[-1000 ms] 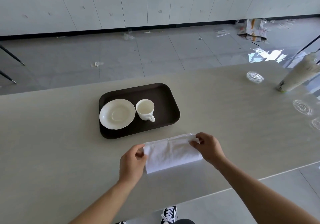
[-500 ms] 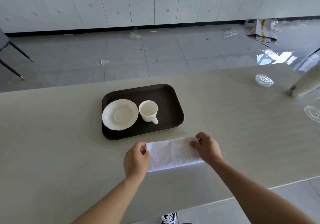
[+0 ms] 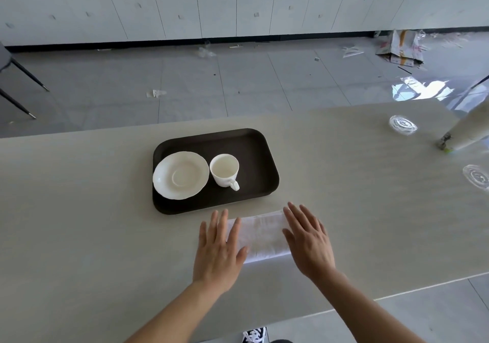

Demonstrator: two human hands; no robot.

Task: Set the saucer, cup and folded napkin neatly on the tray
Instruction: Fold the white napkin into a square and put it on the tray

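My left hand (image 3: 218, 250) lies flat, palm down, fingers spread and straight, over the left end of the folded napkin (image 3: 260, 236). My right hand (image 3: 308, 242) is the same at the other end: open, fingers stretched forward and a little apart, covering the napkin's right edge. Neither hand pinches the cloth; whether the palms press on it or sit just above it I cannot tell. The white napkin shows as a band between my two hands, lying on the pale table (image 3: 79, 210) and not on the tray (image 3: 259, 154). Its far edge is near the tray's near rim, with a strip of bare table between them.

The dark tray sits just beyond my fingertips. On its left half rests the white saucer (image 3: 181, 175), which reaches the tray's left rim. The white cup (image 3: 224, 169) stands upright just beside the saucer on its right, on the tray floor rather than on the saucer, with its handle turned toward me and to the right. The right part of the tray is bare.
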